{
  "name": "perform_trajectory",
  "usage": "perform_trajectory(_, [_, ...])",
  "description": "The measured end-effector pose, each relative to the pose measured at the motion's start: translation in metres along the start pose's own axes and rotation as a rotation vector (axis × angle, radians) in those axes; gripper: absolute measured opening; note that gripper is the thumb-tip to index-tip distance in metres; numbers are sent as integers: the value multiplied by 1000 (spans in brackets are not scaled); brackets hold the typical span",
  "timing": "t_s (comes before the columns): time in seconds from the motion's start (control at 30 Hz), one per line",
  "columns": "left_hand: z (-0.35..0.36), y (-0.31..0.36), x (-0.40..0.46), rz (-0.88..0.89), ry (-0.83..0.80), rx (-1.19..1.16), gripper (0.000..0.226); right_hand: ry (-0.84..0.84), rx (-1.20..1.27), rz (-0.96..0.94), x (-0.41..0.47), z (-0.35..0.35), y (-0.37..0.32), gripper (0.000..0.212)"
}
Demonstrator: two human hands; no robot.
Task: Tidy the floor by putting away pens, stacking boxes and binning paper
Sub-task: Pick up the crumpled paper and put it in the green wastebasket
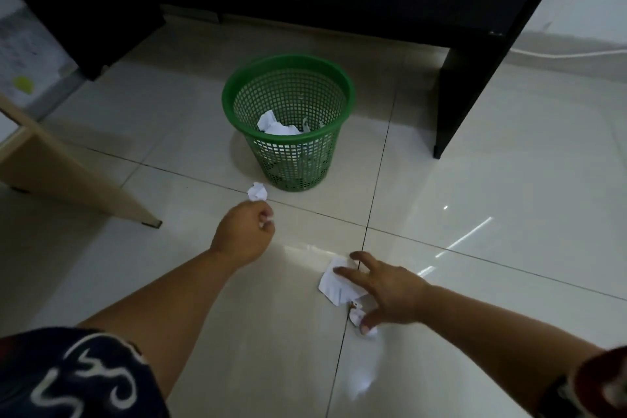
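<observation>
Both hands reaching for paper beside the green bin point(288, 122).
Left hand point(246, 234) pinches a crumpled ball point(258, 192); right hand point(380, 292), fingers spread, presses a flat sheet point(334, 285).

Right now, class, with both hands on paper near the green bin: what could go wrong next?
1. The left hand pinches the crumpled ball by its edge only; that loose grip may drop it short of the green bin.
2. The right hand, spread over the flat sheet, may leave the small scrap behind.

An office: dark desk point(475, 10), tiled floor point(509, 180), green wastepaper basket point(288, 112).
</observation>
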State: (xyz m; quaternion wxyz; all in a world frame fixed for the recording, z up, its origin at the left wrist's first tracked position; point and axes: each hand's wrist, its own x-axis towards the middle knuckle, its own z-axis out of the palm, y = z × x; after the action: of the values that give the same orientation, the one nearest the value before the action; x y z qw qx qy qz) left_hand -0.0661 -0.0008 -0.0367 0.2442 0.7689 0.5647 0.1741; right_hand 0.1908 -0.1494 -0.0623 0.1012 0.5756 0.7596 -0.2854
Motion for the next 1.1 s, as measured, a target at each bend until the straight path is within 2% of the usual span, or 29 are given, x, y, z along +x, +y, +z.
perform_trajectory(0.07, [2, -7, -5, -48, -116, 35, 11, 0, -15, -11, 4, 12, -3, 95])
perform_trajectory(0.17, [3, -13, -7, -88, -187, 46, 10, 72, -29, -52, 20, 24, -6, 62])
perform_trajectory(0.27, [5, -23, -2, -83, -174, 58, 9, 195, 17, -60, 37, 25, -9, 33])
perform_trajectory(0.4, [10, -40, 16, -126, -115, 49, 12, 381, 102, -4, 60, 23, -14, 25])
perform_trajectory(0.47, [13, -47, 29, -137, -85, 55, 21, 460, 140, 19, 73, 23, -13, 12])
perform_trajectory(0.57, [20, -56, 51, -128, -8, 25, 40, 550, 198, 22, 84, 10, -14, 11])
perform_trajectory(0.67, [33, -59, 64, -96, 3, 110, 58, 641, 200, -30, 86, -13, -20, 11])
perform_trajectory(0.8, [56, -60, 61, -22, -12, 227, 62, 783, 232, -158, 84, -51, -38, 7])
perform_trajectory(0.87, [63, -62, 58, 30, 14, 213, 56, 857, 222, -209, 84, -68, -46, 6])
perform_trajectory(0.97, [62, -58, 50, -5, 26, 90, 21, 988, 206, -265, 84, -91, -57, 3])
perform_trajectory(1.1, [57, -52, 35, 84, 21, 89, 25, 1223, 205, -260, 86, -131, -67, 4])
